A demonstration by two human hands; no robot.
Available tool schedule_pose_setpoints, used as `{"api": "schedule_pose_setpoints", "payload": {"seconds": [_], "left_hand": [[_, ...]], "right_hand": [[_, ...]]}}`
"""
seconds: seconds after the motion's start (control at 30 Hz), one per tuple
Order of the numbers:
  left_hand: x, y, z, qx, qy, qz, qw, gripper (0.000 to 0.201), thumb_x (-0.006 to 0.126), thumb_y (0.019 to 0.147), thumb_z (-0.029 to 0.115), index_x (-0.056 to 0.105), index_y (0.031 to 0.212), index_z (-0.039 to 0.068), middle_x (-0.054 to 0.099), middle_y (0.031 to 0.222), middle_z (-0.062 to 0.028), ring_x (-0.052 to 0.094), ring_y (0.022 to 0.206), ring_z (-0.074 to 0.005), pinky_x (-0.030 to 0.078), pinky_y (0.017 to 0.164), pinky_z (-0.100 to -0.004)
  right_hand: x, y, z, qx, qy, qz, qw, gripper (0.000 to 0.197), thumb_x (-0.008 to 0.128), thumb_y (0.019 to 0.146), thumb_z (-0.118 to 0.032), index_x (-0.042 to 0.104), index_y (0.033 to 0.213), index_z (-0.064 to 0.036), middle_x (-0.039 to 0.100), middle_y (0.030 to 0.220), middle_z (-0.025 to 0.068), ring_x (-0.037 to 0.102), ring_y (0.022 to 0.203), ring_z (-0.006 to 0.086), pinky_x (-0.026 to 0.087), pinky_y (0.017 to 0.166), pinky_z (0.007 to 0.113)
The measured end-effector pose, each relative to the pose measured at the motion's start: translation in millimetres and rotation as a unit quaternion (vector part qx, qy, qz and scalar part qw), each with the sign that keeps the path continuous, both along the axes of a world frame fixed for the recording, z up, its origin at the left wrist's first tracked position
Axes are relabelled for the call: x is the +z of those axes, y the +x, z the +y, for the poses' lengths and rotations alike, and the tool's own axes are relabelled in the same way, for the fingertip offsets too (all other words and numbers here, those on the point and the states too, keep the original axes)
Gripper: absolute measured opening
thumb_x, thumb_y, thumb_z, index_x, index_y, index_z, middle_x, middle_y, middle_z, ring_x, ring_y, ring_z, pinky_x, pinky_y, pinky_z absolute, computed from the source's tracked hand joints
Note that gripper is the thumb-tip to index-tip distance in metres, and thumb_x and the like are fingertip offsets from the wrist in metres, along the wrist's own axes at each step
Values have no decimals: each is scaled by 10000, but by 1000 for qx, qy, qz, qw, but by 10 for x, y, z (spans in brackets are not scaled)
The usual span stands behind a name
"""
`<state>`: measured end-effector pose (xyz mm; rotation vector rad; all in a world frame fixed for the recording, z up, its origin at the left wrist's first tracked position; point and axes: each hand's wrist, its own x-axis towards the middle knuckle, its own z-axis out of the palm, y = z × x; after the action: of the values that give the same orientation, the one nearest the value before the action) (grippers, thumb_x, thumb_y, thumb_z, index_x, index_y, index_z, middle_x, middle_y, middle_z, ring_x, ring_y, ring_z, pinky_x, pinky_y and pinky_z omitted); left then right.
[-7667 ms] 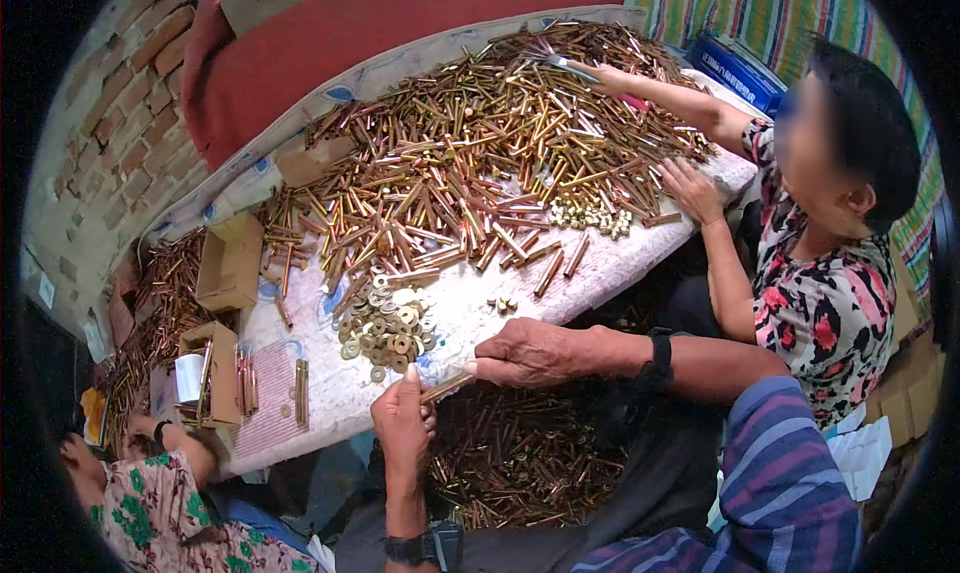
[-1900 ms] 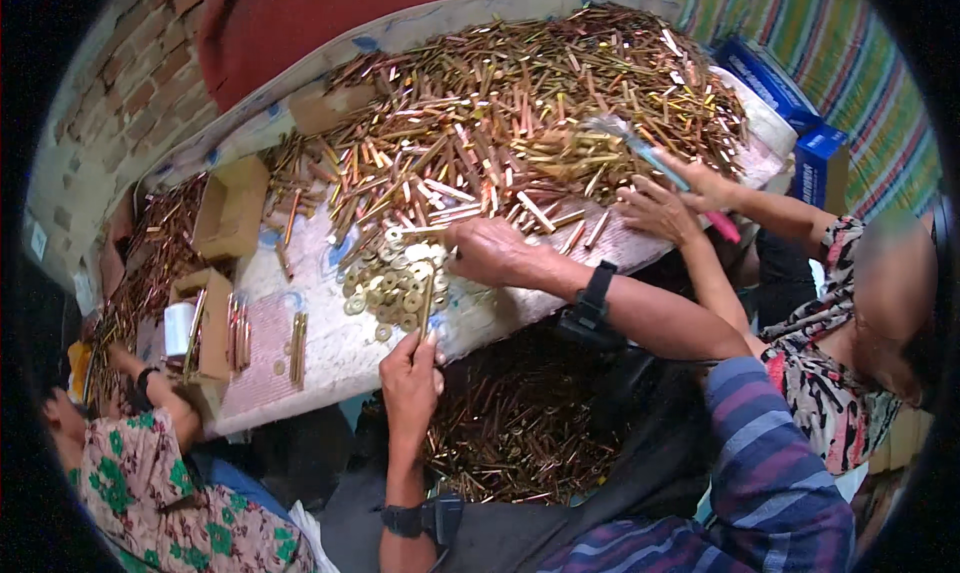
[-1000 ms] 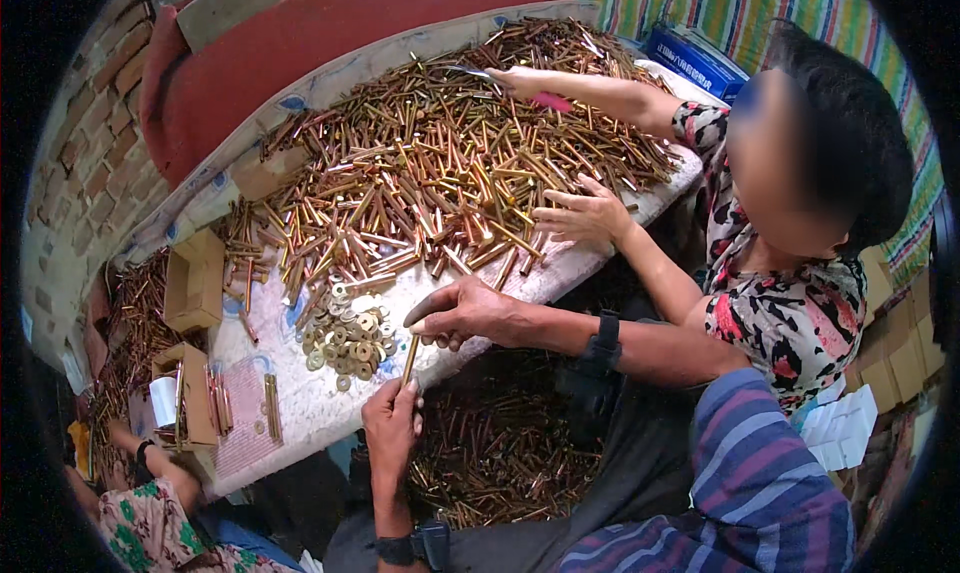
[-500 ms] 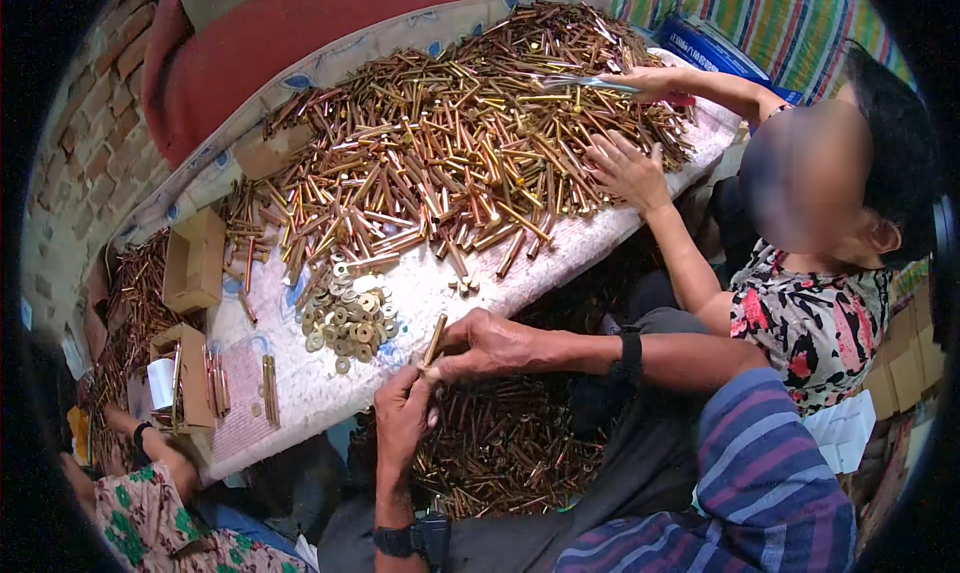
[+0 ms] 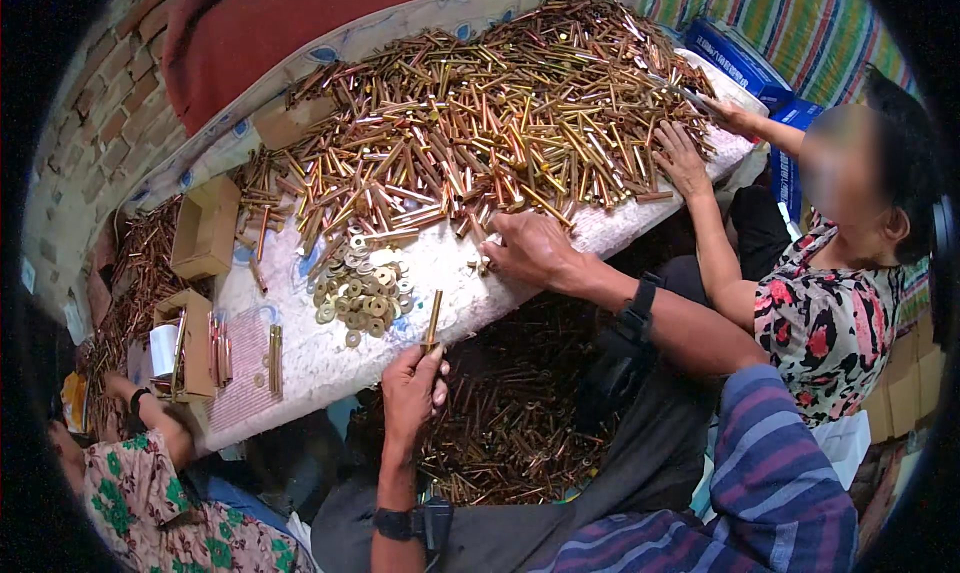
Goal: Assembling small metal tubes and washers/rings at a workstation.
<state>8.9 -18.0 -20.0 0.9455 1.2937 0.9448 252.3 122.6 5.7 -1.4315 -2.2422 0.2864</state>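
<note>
My left hand [image 5: 412, 388], at the table's near edge, grips a slim brass-coloured anchor bolt [image 5: 435, 315] by its lower end, the bolt standing nearly upright. A washer-like ring sits just above my fingers. My right hand [image 5: 535, 251] is over the table at the near edge of the bolt pile [image 5: 450, 123], fingers curled down by a few small nut-like pieces [image 5: 481, 267]; what is between its fingertips is hidden. Left of it lies a heap of flat round washers [image 5: 362, 295] on the pale cloth.
Across the table, a co-worker's hand [image 5: 684, 160] rests on the pile; the other holds a scissor-like tool. Two small cardboard boxes [image 5: 205, 235] stand left, beside bundled bolts [image 5: 274, 358]. Below the table edge lies another mass of bolts [image 5: 500, 443]. Another person's arm is at far left.
My right hand has left the bolt and moved up and right to the small pieces by the pile. My left hand keeps the bolt. The co-worker's hands have shifted right.
</note>
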Motion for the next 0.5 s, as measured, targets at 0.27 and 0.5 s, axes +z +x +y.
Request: {"api": "schedule_pose_setpoints", "payload": {"seconds": [0.27, 0.5], "left_hand": [[-41, -36, -15, -19, -5, -5, 1000, 202, 604, 998, 239, 628, 1009, 39, 625, 782, -14, 491, 461, -53, 331, 371, -213], [-39, -40, -33, -11, 3, -3, 1000, 213, 592, 1000, 219, 625, 893, 37, 567, 663, 13, 466, 438, -38, 318, 365, -223]], "right_hand": [[20, -140, 191, -15, -54, 8, 998, 345, 682, 780, -277, 613, 711, 55, 601, 670, 257, 620, 635, 403, 484, 604, 501], [479, -183, -64, -12, -315, 267, 911, 260, 655, 823, -215, 707, 842, 39, 682, 690, 85, 631, 566, 108, 500, 438, 270]]}}
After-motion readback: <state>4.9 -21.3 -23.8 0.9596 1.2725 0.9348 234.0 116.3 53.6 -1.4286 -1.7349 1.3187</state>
